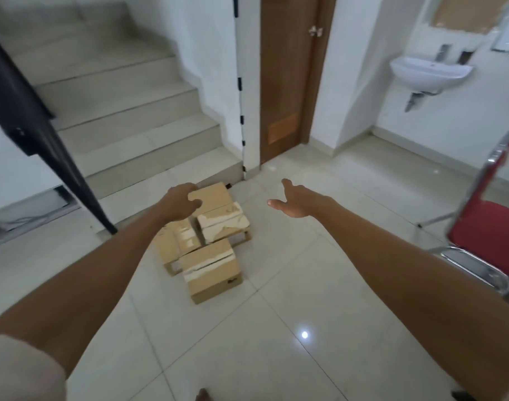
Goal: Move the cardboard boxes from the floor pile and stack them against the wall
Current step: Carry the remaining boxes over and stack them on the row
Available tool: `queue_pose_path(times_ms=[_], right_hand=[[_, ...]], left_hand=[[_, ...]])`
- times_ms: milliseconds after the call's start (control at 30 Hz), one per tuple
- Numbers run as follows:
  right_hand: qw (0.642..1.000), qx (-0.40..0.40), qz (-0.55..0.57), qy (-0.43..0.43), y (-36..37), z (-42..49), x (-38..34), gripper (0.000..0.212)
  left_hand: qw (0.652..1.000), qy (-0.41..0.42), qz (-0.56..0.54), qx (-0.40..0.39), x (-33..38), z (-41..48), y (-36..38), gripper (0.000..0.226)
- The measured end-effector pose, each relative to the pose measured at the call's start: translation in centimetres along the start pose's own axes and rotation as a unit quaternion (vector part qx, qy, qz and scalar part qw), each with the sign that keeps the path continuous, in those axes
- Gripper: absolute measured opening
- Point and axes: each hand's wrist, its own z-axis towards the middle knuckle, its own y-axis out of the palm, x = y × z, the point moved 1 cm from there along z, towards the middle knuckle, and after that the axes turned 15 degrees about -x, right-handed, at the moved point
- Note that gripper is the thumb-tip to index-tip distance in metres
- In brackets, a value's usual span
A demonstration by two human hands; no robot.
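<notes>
Both your arms reach forward over the tiled floor (276, 314) toward the pile of cardboard boxes (210, 241). Your left hand (179, 202) hangs with its fingers (189, 186) bent in a loose curve and a gap left to the thumb. It grasps nothing, though from this angle you cannot tell whether the fingertips touch the far box (212, 198) that shows just past them. Your right hand (299, 202) is released, with fingers straight and spread and the palm turned inward. It is well to the right of the pile and holds nothing. Between your two hands and a little nearer to you lies the box with torn white tape (224, 227). Below your left fingers sits the left box (172, 247), and the nearest box (211, 270) rests against it, closest to you. All four boxes stand on the floor. Beyond your left fingers rise the stairs (117, 117) with a black handrail (30, 111). Beyond your right fingers stands a brown door (285, 82), then a white sink (429, 70), and a red chair (484, 227) is at the far right.
</notes>
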Motion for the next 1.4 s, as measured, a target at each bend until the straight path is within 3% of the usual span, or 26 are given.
queue_pose_path(times_ms=[333, 633, 767, 967, 1200, 1400], right_hand=[[0.998, -0.054, -0.021, -0.009, 1.0, 12.5, -9.8, 0.081], [0.995, -0.093, -0.028, -0.013, -0.9, 23.5, -11.2, 0.079], [0.991, -0.133, -0.028, -0.010, -1.6, 31.3, -10.2, 0.077], [0.981, -0.195, -0.002, -0.003, 0.8, 43.5, -7.4, 0.077], [0.963, -0.252, 0.085, 0.035, 9.3, 53.1, -3.8, 0.073], [0.961, -0.227, 0.131, 0.087, 19.4, 63.0, 0.3, 0.079]], left_hand=[[0.999, -0.030, -0.037, -0.024, -13.8, 4.2, -4.2, 0.056], [0.993, -0.067, -0.081, -0.055, -19.0, 12.6, -4.4, 0.056], [0.985, -0.120, -0.103, -0.066, -21.6, 17.8, -3.0, 0.055], [0.959, -0.215, -0.162, -0.095, -25.8, 26.0, 1.5, 0.056], [0.925, -0.273, -0.207, -0.164, -31.4, 33.0, 9.9, 0.056], [0.907, -0.309, -0.213, -0.191, -39.5, 39.0, 20.0, 0.056]])
